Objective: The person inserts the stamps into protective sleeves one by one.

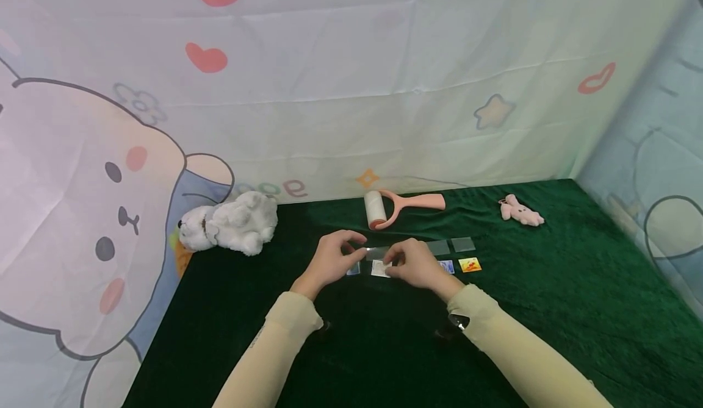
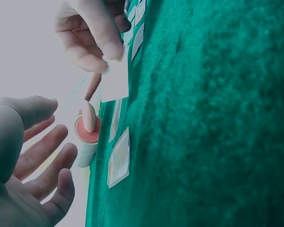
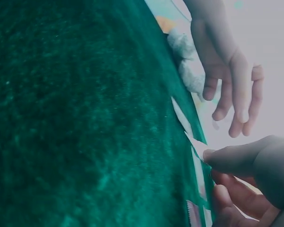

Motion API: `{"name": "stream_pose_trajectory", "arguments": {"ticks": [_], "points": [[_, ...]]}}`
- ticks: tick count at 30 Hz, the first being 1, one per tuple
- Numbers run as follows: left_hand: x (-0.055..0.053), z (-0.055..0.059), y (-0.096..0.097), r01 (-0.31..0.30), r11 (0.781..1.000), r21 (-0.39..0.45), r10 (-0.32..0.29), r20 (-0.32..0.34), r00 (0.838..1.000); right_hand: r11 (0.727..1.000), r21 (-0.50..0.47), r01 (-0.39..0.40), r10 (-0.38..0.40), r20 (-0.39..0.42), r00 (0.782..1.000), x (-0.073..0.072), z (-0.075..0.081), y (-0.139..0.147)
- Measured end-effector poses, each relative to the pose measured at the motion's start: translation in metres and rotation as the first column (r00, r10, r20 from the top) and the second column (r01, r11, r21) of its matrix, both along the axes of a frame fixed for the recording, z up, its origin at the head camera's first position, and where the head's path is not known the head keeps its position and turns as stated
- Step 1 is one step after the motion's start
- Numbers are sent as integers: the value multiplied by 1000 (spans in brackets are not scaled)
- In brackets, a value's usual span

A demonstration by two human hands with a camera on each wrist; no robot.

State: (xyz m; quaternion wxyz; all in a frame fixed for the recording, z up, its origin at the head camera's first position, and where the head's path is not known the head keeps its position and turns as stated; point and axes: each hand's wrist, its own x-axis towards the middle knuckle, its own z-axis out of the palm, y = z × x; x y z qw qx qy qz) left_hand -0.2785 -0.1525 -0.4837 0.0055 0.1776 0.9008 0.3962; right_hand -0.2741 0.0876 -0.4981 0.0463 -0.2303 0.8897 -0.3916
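White card: small white rectangular card (image 1: 379,268), pinched by one edge in your right hand and tilted in the wrist views; lies between your two hands. Can't tell if its lower edge touches the cloth. Clock directions below run from this card, head view.
Right hand: your bare right hand (image 1: 413,264), 3 o'clock, thumb and forefinger closed together on the card's edge.
Left hand: your bare left hand (image 1: 334,258), 9 o'clock, fingers loosely bent, thumb apart from them, wide gap, gripping nothing.
Near cards: small blue rectangular card (image 1: 354,269) at 9 o'clock, by your left fingers; another small blue printed card (image 1: 447,266) at 3, partly behind your right hand; yellow-and-orange printed card (image 1: 470,264) just beyond it, also 3.
Flat pieces: grey see-through rectangular piece (image 1: 376,253) at 12 o'clock, just behind the card; similar clear grey square (image 1: 463,244) between 2 and 3.
Lint roller: pink-handled roller with white cylinder (image 1: 376,208), 1 o'clock, near back edge.
Plush toys: white fluffy dog (image 1: 241,222) between 9 and 10; little pink bear (image 1: 520,211) between 2 and 3, well apart.
Surface: dark green velvety cloth (image 1: 384,359) under everything.
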Motion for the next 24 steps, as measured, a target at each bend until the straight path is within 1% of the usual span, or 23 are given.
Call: {"name": "stream_pose_trajectory", "arguments": {"ticks": [4, 8, 14, 20, 24], "points": [[-1, 0, 2, 0, 1000, -14, 0, 5, 1000, 1000, -23, 2, -2, 4, 1000, 2, 4, 5], [-4, -1, 6, -5, 999, -38, 5, 13, 1000, 998, -60, 15, -13, 29, 1000, 5, 9, 12], [-8, -5, 12, -2, 998, -68, 4, 19, 1000, 996, -74, 41, -36, 64, 997, 6, 9, 25], [-13, -10, 19, 9, 995, -94, -7, 21, 1000, 995, -94, 44, -38, 56, 998, 7, 13, 38], [-16, -12, 24, -1, 988, -154, 7, 42, 999, 994, -106, 36, -32, 39, 999, 7, 14, 42]]}}
